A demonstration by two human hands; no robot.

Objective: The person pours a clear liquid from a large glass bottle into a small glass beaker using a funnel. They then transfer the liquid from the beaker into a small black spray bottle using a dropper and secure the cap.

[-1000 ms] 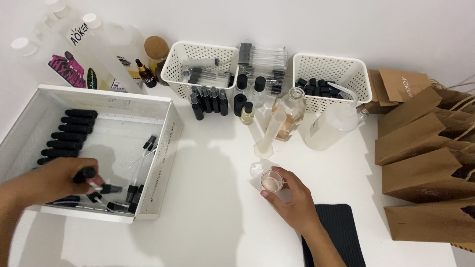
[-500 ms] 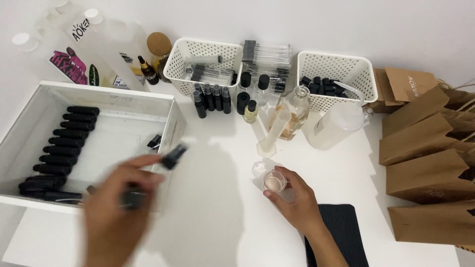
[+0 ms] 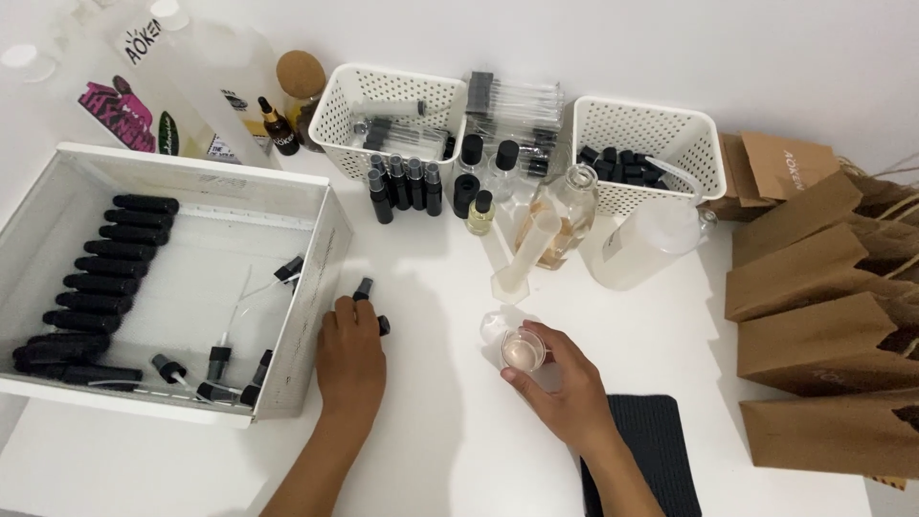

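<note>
Left hand (image 3: 350, 356) clamped on black sprayer cap (image 3: 364, 287); right hand (image 3: 565, 388) gripping small open bottle (image 3: 523, 349). Risk: liquid spills if bottle tips during capping.

1 head camera looks steeply down, close over the white table (image 3: 431, 450).

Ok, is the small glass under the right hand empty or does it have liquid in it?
Has liquid: the small glass stands upright in the right hand, a pale pinkish liquid visible through its open top.
</note>
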